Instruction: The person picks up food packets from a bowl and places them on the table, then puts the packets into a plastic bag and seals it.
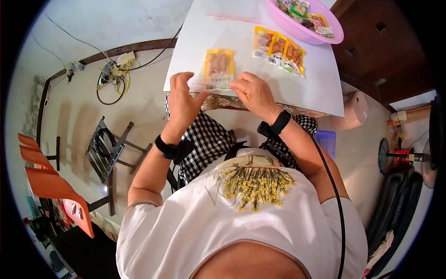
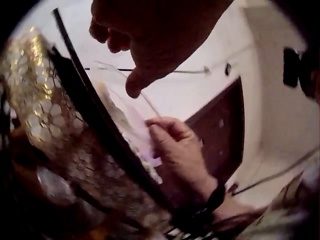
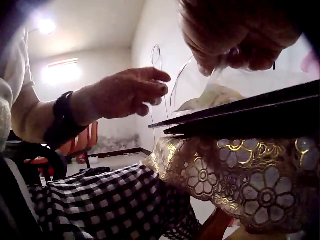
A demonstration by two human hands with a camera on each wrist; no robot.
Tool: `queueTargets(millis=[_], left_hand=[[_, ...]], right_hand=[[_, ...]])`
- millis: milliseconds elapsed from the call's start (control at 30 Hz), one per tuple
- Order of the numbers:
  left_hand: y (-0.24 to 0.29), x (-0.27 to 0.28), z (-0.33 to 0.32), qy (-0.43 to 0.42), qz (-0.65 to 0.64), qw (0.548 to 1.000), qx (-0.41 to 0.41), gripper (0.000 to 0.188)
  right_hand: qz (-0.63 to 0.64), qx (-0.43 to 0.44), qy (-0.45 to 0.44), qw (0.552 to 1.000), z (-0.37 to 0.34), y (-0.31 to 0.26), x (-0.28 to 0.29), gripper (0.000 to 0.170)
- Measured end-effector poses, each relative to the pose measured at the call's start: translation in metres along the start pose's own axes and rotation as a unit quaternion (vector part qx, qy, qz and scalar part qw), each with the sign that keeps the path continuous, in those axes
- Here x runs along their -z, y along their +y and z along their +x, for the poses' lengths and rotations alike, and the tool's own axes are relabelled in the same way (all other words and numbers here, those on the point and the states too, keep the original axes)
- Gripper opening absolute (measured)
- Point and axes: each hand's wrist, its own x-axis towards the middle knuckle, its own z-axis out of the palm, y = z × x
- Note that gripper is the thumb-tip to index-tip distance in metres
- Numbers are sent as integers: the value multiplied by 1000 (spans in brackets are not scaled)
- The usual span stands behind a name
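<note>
A clear zip bag (image 1: 211, 87) with a thin red strip lies at the near edge of the white table, its mouth towards the person. Inside it shows a yellow-edged food packet (image 1: 219, 64) with brownish contents. My right hand (image 1: 254, 95) pinches the right corner of the bag's mouth between thumb and fingers; the right wrist view shows the film raised under those fingers. To the left of the mouth, my left hand (image 1: 184, 98) is held with fingers apart and nothing gripped. In the left wrist view, the left thumb (image 2: 134, 85) overlaps the bag's edge.
Further back on the white table (image 1: 186, 51) lie several joined yellow food packets (image 1: 279, 49) and another clear bag with a red strip (image 1: 234, 19). A pink basin (image 1: 337, 35) of packets stands at the back right. Patterned cloth (image 3: 240, 185) hangs below the table edge.
</note>
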Motion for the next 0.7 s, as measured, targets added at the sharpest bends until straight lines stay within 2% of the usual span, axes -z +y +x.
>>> queueTargets(millis=[67,200,333,433,533,667,700], left_hand=[[15,6,5,33,160,968,-192,69],[16,-1,22,-49,188,940,-281,57],[19,-9,38,-42,227,922,-311,26],[22,-19,48,-26,262,908,-327,11],[25,-30,58,-46,299,898,-319,6],[37,-41,67,-87,346,880,-312,11],[37,-46,71,-76,359,872,-324,10]], right_hand=[[-3,-5,-4,1000,-2,2,2,7],[12,-3,19,1000,-5,6,3,6],[15,-24,9,1000,-9,9,8,8],[30,-34,-2,999,-13,11,9,9],[48,-32,2,998,-17,17,4,9],[30,-29,1,999,-18,17,9,9],[24,-29,2,999,-18,17,11,9]])
